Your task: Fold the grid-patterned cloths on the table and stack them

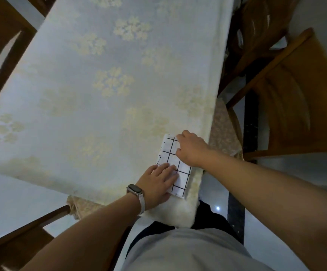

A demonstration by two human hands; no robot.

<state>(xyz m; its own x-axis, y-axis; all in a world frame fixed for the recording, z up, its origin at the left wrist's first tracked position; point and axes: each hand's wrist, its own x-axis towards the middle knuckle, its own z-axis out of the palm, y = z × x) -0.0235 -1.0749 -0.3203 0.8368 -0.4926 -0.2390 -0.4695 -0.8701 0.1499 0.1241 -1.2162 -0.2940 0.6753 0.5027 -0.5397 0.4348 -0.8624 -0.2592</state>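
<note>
1. Folded grid-patterned cloth (183, 177) lies at the near right corner of the surface (100, 85) (floral tablecloth).
2. Left hand (156, 178): flat, fingers straight, pressing the cloth's near end.
3. Right hand (192, 147): on the far end, fingers tucked under; I cannot tell whether it grips.

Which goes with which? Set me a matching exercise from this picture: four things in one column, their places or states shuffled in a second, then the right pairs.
Things
1. left hand
2. right hand
3. grid-patterned cloth
4. watch

Places or states
A. strapped round a wrist
B. folded into a narrow strip, lying on the flowered tablecloth near its right edge
C. fingers straight and flat on the cloth's near end
D. resting on the cloth's far end

Pairs: 1-C, 2-D, 3-B, 4-A
</note>
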